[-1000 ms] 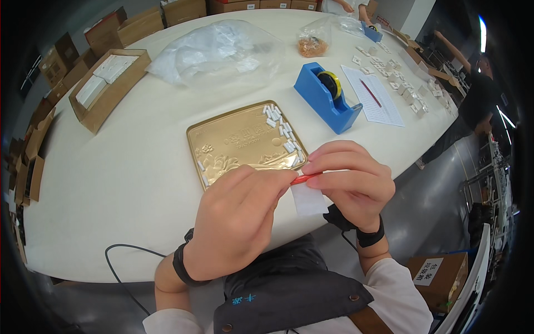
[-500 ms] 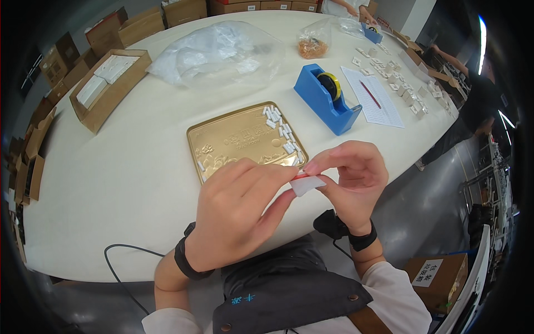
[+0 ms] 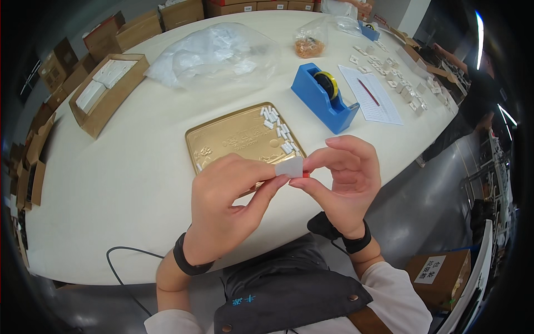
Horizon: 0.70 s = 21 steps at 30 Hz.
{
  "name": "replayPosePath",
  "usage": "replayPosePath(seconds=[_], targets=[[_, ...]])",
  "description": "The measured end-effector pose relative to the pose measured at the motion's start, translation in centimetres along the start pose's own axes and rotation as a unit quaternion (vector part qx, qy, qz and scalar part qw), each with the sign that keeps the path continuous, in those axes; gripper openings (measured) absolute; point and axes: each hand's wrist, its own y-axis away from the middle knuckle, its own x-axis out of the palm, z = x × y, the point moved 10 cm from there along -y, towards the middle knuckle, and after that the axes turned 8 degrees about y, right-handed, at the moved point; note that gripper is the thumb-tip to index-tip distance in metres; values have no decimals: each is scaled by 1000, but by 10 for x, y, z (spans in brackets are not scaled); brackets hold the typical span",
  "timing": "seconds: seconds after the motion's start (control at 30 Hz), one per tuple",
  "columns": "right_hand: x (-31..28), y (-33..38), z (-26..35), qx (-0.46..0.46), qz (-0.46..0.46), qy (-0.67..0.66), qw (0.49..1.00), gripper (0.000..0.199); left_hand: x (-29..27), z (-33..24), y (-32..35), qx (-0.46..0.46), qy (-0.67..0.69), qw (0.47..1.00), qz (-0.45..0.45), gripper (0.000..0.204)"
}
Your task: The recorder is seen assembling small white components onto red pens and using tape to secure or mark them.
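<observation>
A small whitish zip bag (image 3: pixel 290 167) with a red strip at its edge is held up between my two hands, above the near edge of the tray. My left hand (image 3: pixel 227 205) pinches its left side between thumb and fingers. At the red edge, my right hand (image 3: pixel 351 186) grips the bag between thumb and index finger, the other fingers loosely curled. Whether the bag holds anything cannot be made out. Behind the hands lies a gold metal tray (image 3: pixel 222 133) with several small white cylinders (image 3: pixel 269 118) along its right side.
Right of the tray stands a blue tape dispenser (image 3: pixel 322 100), beside a paper sheet (image 3: pixel 384 108) with a red pen (image 3: pixel 368 92). Farther back are clear plastic bags (image 3: pixel 217 55) and a bag of orange bits (image 3: pixel 309 47). An open carton (image 3: pixel 92 119) stands at left; small white pieces (image 3: pixel 409 92) lie at right.
The bag has been turned up, its white face now showing toward me and the red strip at its right lower edge. Both hands have shifted slightly left.
</observation>
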Motion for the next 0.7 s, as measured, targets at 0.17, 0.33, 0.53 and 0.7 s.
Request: replayPosePath(seconds=[0.17, 0.33, 0.53, 0.7], targets=[[2, -1, 3, -46, 30, 18, 998, 51, 1, 3, 0, -10, 3, 1000, 9, 12], [1, -1, -1, -32, 37, 8, 999, 53, 2, 5, 0, -8, 7, 1000, 11, 12], [3, -1, -5, -2, 1, -17, 1000, 61, -2, 1, -1, 18, -23, 1000, -12, 13], [2, 1, -11, 13, -10, -14, 1000, 61, -2, 1, -1, 23, -22, 999, -9, 16]])
